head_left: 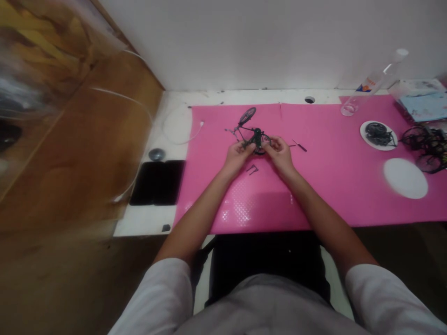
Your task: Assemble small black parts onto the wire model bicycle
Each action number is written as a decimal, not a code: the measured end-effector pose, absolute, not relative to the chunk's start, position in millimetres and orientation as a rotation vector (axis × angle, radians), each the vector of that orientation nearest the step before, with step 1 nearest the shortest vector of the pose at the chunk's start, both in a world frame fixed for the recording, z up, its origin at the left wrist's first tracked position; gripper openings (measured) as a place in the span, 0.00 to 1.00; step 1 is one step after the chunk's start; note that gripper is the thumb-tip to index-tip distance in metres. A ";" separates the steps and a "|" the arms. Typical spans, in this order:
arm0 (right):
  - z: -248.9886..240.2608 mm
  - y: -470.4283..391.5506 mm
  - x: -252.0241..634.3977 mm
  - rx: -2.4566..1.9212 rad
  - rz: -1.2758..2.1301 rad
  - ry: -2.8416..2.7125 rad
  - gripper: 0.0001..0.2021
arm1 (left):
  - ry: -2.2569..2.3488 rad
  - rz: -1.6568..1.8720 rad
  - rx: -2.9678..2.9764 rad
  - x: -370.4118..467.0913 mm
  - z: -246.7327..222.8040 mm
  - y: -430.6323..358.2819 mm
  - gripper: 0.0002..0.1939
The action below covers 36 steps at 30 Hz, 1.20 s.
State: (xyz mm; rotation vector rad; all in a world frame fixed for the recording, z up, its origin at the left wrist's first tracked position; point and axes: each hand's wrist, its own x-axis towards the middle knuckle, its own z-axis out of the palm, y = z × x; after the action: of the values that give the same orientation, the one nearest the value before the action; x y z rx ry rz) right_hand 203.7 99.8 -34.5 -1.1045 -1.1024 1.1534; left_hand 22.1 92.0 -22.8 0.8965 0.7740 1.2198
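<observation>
The left hand (238,156) and right hand (278,152) grip a black miniature bicycle (257,133) between them, over a glossy pink mat (331,186). Beneath it, a white table (139,221) meets a pale wall (244,42) beyond the hands; brown wooden panelling (104,153) lies well to their left.

A dark round object (157,154) lies beside black panels (157,183) at left, a clear bottle (372,83) at right.

Room opens right of the hands (280,153) — with a screwdriver (302,147) obstructing nearby.
</observation>
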 end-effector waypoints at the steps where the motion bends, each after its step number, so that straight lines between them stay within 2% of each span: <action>1: -34.0 99.3 203.9 -1.114 1.126 -1.126 0.38 | 0.772 1.217 0.897 21.8 -21.8 91.0 0.33; 6: -33.7 97.7 205.6 -1.146 1.056 -1.170 0.42 | 0.798 1.229 0.983 21.9 -26.2 91.9 0.34; 13: -42.8 100.9 199.9 -1.160 1.073 -1.135 0.40 | 0.854 1.260 0.986 25.3 -35.9 97.7 0.45; 16: -40.3 99.1 199.1 -1.198 1.018 -1.150 0.35 | 0.834 1.288 0.987 25.1 -34.7 98.2 0.49; 21: -31.9 94.9 204.0 -1.237 0.884 -1.319 0.25 | 0.861 1.334 1.017 24.4 -32.9 99.2 0.44; 25: -29.5 93.8 209.6 -1.268 0.798 -1.461 0.19 | 0.909 1.373 1.082 23.6 -37.2 104.0 0.35; 30: -19.7 91.7 218.9 -1.220 0.500 -1.553 0.24 | 0.959 1.383 1.168 27.9 -40.7 103.0 0.28; 34: -14.3 89.2 220.5 -1.131 0.372 -1.727 0.14 | 1.047 1.418 1.326 29.3 -36.3 94.4 0.24; 36: -15.5 87.8 218.1 -1.114 0.384 -1.749 0.13 | 1.112 1.435 1.370 27.8 -33.3 90.7 0.24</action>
State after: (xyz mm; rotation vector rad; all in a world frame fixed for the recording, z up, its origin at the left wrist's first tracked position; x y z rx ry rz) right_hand 218.1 87.8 -15.5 -1.1138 -1.7490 0.3839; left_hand 27.8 90.7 -33.3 1.3700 1.1120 1.4351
